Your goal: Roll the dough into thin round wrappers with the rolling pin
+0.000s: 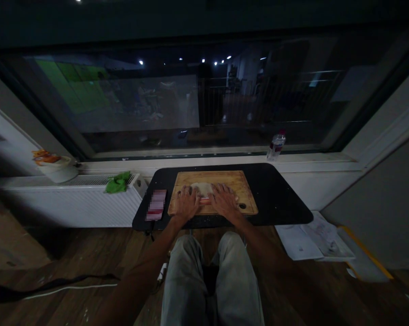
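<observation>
On a wooden cutting board (pixel 214 175) lies a piece of pale, flattened dough (pixel 203 187). A thin reddish-orange rod, apparently a rolling pin (pixel 205 201), lies crosswise at the dough's near side. My left hand (pixel 187 200) rests palm down over its left part, fingers stretched forward and apart. Over the right part lies my right hand (pixel 224 197), also palm down with spread fingers. Both hands hide the rod's ends and the dough's side edges.
The board sits on a black table (pixel 275 194) with a phone-like object (pixel 156 204), blurred out, at left. A water bottle (pixel 276 146) stands on the windowsill. A green cloth (pixel 118 182) and a white pot (pixel 60 169) sit on the radiator (pixel 89 206). Papers (pixel 299 242) lie low at right.
</observation>
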Motion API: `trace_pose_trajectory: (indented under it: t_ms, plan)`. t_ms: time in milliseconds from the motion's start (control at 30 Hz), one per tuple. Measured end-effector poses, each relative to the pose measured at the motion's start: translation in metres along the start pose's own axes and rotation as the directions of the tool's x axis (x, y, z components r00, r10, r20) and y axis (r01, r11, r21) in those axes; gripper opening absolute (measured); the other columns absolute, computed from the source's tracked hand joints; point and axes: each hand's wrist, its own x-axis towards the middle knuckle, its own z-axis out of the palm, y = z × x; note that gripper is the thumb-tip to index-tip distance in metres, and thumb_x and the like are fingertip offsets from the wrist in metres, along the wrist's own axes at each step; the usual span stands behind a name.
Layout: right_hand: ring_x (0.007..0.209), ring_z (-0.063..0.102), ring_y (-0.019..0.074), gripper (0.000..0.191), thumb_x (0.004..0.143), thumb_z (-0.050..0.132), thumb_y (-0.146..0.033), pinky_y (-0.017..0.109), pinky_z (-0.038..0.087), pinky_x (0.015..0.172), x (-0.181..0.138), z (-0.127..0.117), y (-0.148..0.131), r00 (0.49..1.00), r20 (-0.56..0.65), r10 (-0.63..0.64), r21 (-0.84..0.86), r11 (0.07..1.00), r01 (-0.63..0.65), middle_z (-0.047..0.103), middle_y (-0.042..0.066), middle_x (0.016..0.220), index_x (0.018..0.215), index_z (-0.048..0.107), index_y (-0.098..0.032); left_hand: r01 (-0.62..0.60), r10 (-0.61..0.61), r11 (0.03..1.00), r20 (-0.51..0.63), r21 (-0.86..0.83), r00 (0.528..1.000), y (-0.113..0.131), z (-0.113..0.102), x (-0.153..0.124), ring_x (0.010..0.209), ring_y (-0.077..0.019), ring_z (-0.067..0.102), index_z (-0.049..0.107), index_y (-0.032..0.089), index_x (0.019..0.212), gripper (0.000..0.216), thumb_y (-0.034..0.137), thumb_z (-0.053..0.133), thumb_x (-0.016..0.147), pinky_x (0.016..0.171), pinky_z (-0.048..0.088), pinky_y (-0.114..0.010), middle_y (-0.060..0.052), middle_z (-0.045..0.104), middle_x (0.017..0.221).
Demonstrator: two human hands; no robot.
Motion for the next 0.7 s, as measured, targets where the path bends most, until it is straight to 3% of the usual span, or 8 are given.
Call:
trace_pose_trajectory:
  t_ms: [433,700]
  plan:
    - [0.148,0.058,0.0331,0.061,0.12,0.035,-0.051,0.051,0.038,0.127,0.056,0.013,0.016,1.0,0.021,0.024,0.054,0.998,-0.025,0.067,0.014,0.162,0.168,0.058,-0.021,0.01,-0.01,1.0,0.005,-0.01,1.0,-0.004,-0.006,0.049,0.145,-0.0379,0.059,0.072,0.021,0.141,0.045,0.038,0.038,0.117,0.123,0.042,-0.059,-0.018,0.071,0.148]
    - [0.146,0.061,0.0308,0.059,0.123,0.03,-0.046,0.046,0.04,0.125,0.1,0.013,0.021,0.995,0.085,0.046,0.126,0.99,-0.057,0.07,0.014,0.159,0.163,0.062,-0.017,-0.012,0.012,1.0,0.043,0.003,0.999,-0.013,-0.009,0.097,0.133,-0.0342,0.066,0.074,0.018,0.133,0.047,0.037,0.034,0.118,0.115,0.048,-0.05,-0.018,0.073,0.141]
